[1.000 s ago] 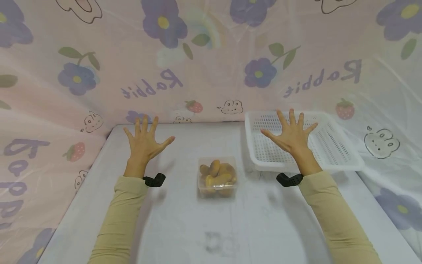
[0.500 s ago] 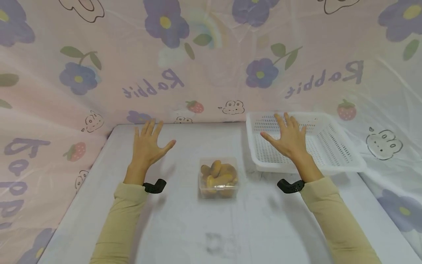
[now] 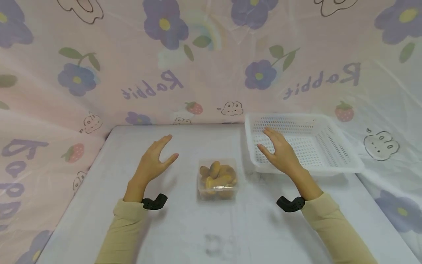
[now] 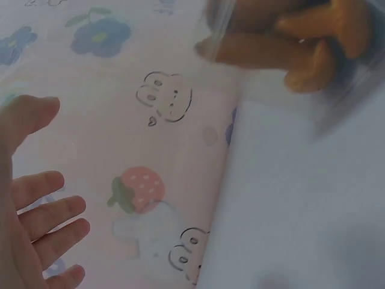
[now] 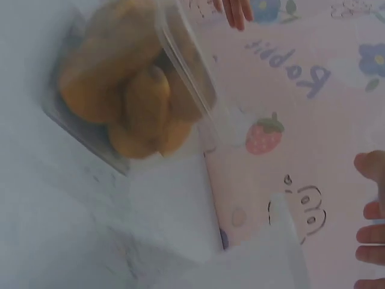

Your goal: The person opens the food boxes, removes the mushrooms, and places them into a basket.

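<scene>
A clear plastic box [image 3: 217, 196] stands mid-table, holding several yellow-brown pieces [image 3: 220, 180] that look like mushrooms with stems and caps. To its left my left hand [image 3: 152, 163] hovers, palm turned inward and thumb apart from the fingers, holding nothing. My right hand [image 3: 281, 152] is raised on the other side, its fingers relaxed and bare, overlapping the near left part of a white perforated basket [image 3: 354, 164]. The left wrist view has the left hand's spread fingers [image 4: 57, 232] far from the box. At the right wrist view's edge, the right fingertips [image 5: 370, 241] show.
The white-covered table [image 3: 184, 234] ends at a patterned curtain [image 3: 211, 73] with flowers, rabbits and strawberries, which also hangs along both sides. Each wrist carries a black camera mount [image 3: 155, 201]. The basket fills the table's back right corner.
Both hands have come down and back from a wide-spread pose. Their fingers have drawn together and the palms have turned to face each other. Box and basket have stayed in place.
</scene>
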`<state>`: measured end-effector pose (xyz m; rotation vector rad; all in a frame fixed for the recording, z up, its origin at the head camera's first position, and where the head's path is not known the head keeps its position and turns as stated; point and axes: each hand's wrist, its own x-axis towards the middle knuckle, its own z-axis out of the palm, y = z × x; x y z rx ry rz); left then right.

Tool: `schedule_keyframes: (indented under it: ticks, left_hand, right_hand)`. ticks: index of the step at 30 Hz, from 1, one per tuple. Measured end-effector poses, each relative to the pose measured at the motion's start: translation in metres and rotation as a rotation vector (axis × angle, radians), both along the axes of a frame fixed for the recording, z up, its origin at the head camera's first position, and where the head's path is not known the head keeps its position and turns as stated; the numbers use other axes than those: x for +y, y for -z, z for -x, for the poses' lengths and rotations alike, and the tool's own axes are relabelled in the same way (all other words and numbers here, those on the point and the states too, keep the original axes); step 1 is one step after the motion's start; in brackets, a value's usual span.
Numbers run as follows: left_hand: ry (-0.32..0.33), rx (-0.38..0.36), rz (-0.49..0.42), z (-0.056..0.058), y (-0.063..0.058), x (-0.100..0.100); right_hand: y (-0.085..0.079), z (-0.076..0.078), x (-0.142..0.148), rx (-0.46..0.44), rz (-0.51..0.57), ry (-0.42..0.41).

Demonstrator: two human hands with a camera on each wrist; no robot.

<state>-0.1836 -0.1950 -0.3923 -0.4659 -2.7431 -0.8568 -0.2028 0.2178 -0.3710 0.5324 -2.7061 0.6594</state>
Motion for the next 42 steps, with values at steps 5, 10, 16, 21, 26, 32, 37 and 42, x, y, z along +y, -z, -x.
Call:
schedule_keyframes:
  ticks: [5,10,16,21,26,32,37,42]
  left_hand:
    - [0.058,-0.063,-0.063,-0.01,0.015,0.013]
    - [0.094,-0.1,-0.15,-0.02,0.028,0.02]
    - [0.213,-0.185,-0.239,-0.025,0.045,0.026]
    - [0.301,-0.257,-0.283,-0.029,0.058,0.038]
    - [0.358,-0.293,-0.319,-0.03,0.071,0.05]
    - [0.367,-0.313,-0.348,-0.027,0.079,0.056]
    - [0.368,-0.338,-0.35,-0.027,0.081,0.058]
    - [0.358,-0.345,-0.339,-0.025,0.081,0.058]
  right_hand:
    - [0.007,-0.02,-0.01,0.012,0.035,-0.057]
    - [0.016,-0.032,-0.019,0.097,0.069,-0.137]
    - [0.025,-0.041,-0.034,0.137,0.078,-0.239]
    - [0.039,-0.05,-0.048,0.173,0.071,-0.314]
    - [0.051,-0.056,-0.063,0.201,0.078,-0.39]
    - [0.059,-0.06,-0.08,0.196,0.079,-0.475]
    - [0.062,-0.063,-0.09,0.238,0.049,-0.505]
    - [0.064,-0.063,-0.099,0.269,0.024,-0.53]
